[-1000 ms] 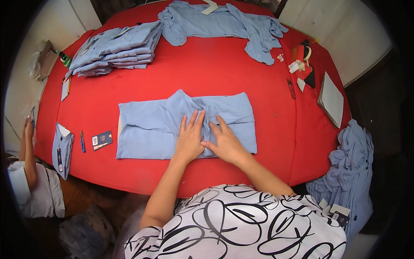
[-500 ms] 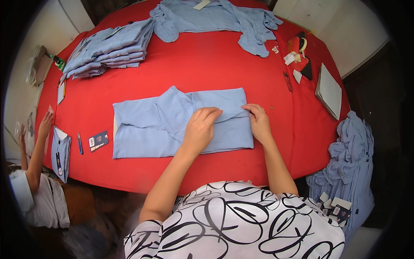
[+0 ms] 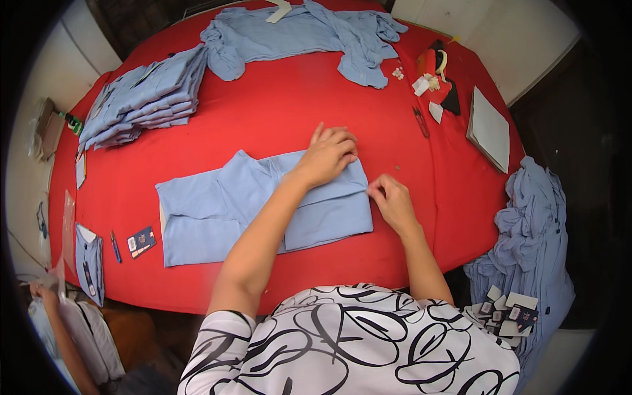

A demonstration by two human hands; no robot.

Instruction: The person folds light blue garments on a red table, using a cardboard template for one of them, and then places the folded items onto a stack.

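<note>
A folded light blue shirt [image 3: 329, 214] lies crosswise before me, with a pale edge like card showing at its left end. My left hand [image 3: 329, 155] rests over its far right corner, fingers loosely bent and partly apart; the cloth under the palm is hidden. At the right end of the shirt, my right hand [image 3: 394, 201] pinches the edge of the folded cloth between thumb and fingers.
Left stand a stack of folded shirts [image 3: 148, 95], a dark tag [image 3: 141, 242], a pen [image 3: 116, 247] and a packed shirt [image 3: 90, 260]. Far off lies a spread shirt [image 3: 276, 36]. Right are red snips [image 3: 421, 122], a paper stack [image 3: 489, 128] and heaped shirts [image 3: 533, 224]. A co-worker's arm [image 3: 62, 329] shows lower left.
My left hand has moved from the middle of the shirt to its far right corner. My right hand stays at the right edge. The co-worker's hands have drawn back toward the lower left.
</note>
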